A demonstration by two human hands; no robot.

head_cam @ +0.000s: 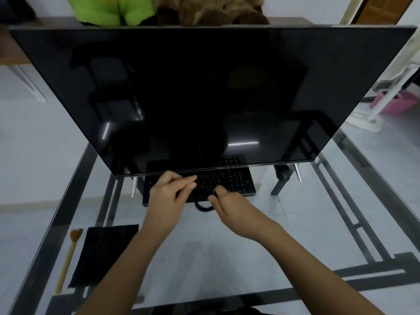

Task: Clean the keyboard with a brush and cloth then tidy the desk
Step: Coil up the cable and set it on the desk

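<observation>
A black keyboard (229,183) lies on the glass desk (227,258), partly under the lower edge of a big dark screen (181,98). Both hands are over its left half. My left hand (169,197) and my right hand (229,206) each pinch a black cable (203,206) that loops down between them past the keyboard's front edge. A brush (68,258) with a pale wooden handle and brown bristles lies at the near left of the desk. Beside it, to its right, lies a flat black cloth (102,255).
The screen stands on metal feet (297,175) and hides the keyboard's far edge. Plush toys, one green (113,10) and one brown (211,12), sit behind the screen. A pink basket (395,104) and a white stand are on the floor at the right.
</observation>
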